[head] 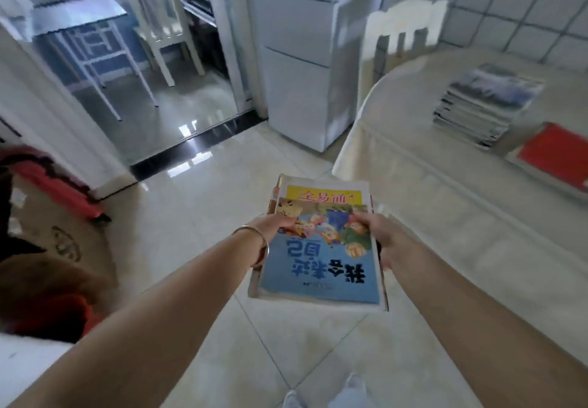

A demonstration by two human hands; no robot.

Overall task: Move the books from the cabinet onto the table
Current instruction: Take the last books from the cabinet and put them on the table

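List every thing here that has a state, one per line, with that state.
Carried books: held flat over the floor, not yet on the table, blue cover on top.
Left hand: grips the carried books' left edge.
Right hand: grips their right edge.
Stack of books: lying flat on the table.
Red book: flat on the table beside that stack.
White chair: pushed up to the table's far side.

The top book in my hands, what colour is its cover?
Light blue, with cartoon figures, on the top book; the head view shows it.
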